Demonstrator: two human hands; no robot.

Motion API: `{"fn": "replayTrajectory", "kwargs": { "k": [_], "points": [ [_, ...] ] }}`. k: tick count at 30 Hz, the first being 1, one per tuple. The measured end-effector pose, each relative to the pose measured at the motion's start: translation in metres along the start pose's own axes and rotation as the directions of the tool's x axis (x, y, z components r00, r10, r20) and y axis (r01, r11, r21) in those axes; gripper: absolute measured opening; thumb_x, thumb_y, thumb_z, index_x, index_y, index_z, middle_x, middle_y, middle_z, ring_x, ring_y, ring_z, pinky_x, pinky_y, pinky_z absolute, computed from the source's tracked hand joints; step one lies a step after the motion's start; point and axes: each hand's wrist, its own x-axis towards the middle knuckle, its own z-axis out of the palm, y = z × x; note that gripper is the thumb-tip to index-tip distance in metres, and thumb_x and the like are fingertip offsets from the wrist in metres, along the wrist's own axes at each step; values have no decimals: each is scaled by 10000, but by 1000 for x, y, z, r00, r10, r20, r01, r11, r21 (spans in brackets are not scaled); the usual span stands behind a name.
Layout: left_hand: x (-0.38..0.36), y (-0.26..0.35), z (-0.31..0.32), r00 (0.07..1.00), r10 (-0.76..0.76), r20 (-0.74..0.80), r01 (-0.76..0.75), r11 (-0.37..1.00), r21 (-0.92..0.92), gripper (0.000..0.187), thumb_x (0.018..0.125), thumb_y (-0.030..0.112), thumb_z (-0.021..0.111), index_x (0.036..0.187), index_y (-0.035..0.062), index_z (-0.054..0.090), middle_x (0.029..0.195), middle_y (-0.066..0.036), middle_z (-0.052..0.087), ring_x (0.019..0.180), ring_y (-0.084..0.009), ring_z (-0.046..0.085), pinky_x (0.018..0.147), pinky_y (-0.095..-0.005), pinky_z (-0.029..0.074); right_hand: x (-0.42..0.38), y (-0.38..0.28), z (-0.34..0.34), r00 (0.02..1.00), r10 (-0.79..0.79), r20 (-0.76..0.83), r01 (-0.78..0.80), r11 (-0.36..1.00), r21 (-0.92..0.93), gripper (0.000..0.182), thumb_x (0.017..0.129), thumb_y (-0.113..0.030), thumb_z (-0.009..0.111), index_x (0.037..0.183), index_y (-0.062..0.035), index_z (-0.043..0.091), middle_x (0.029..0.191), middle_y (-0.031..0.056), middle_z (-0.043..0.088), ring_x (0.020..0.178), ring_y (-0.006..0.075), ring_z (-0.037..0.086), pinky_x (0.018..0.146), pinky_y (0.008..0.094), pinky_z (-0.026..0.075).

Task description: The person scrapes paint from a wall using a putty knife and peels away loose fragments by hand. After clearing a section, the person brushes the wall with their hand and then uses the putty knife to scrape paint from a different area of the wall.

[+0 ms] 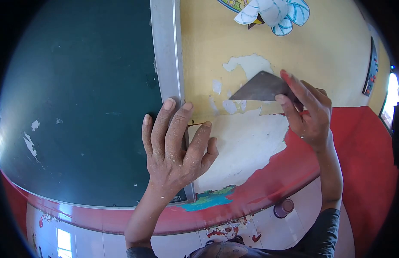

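Peeling wall (298,56): right hand (310,112) pinches 1 scraper (258,88), contact unclear; left hand (174,155), fingers spread, at right edge of green board (87,99).

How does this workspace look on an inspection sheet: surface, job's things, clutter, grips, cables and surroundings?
Surface: wall yellow above, red below; large bare white patch with ragged edges, smaller chips above it.
Job's things: flat metal scraper over the chipped yellow area; whether its edge touches the wall is unclear.
Clutter: paint flakes on the tiled floor; a brown round object also there.
Grips: left grip open, fingers spread across the metal frame; right grip closed on the scraper. Both dusty.
Cables: nothing seen.
Surroundings: dark green board at left; paper decoration at top; bright opening at far right.
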Motion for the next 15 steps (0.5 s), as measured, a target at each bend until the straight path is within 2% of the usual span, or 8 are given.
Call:
{"fn": "replayTrajectory", "kwargs": {
  "k": [2,5,7,8,10,12,14,15],
  "points": [
    [0,-1,-1,1000,10,10,-10,1000,12,204,742,241,644,943,237,607,1219,-69,529,1215,-304,476,1053,-516,282,3,-2,-2,993,82,-85,-81,997,21,463,782,-34,692,1232,-70,589,637,51,550,446,114,408,436,246,370],
    [0,0,0,1000,5,7,-5,1000,10,204,744,248,647,944,235,606,1217,-71,527,1221,-308,468,1050,-522,279,-1,2,3,994,33,-106,-38,998,-50,462,788,-32,692,1236,-60,582,698,66,604,465,101,448,451,236,388],
    [1,0,-6,996,41,83,-44,998,38,307,750,259,679,1012,183,539,1254,-121,463,1241,-355,421,1029,-549,290,-2,2,2,994,57,-93,-61,997,-40,460,792,-24,688,1236,-32,569,803,100,636,576,124,515,543,251,424],
    [2,0,-7,991,59,118,-66,996,54,366,753,264,695,1047,157,505,1273,-146,431,1251,-378,398,1019,-563,295,-1,-1,-2,988,127,-92,-127,992,11,458,793,-20,685,1233,-9,560,881,127,645,677,157,566,628,271,452],
    [0,-1,-3,998,31,61,-34,999,43,265,748,263,667,988,207,571,1243,-99,485,1239,-333,432,1038,-539,283,0,-7,-6,960,268,-75,-259,959,116,458,795,-14,680,1229,38,541,1036,182,663,878,224,667,797,311,509],
    [-1,0,0,999,17,28,-18,999,33,227,746,265,653,964,231,603,1229,-75,510,1234,-309,447,1049,-528,276,-1,-2,0,963,257,-81,-241,956,165,475,787,-49,705,1240,-32,566,792,94,667,581,104,543,569,244,462],
    [-1,-1,0,1000,23,15,-23,999,31,238,747,268,652,976,229,601,1232,-76,505,1237,-307,442,1050,-527,275,-1,-7,-7,981,87,174,-85,996,-18,465,797,-20,690,1243,-21,559,847,96,683,618,63,547,575,231,465],
    [-1,-1,1,1000,21,18,-22,999,35,243,747,270,651,981,229,600,1232,-76,506,1237,-307,441,1050,-528,275,-4,-4,0,994,27,108,-30,999,23,458,800,-45,695,1242,-60,575,789,85,668,591,76,540,576,243,463]
  ]
}}
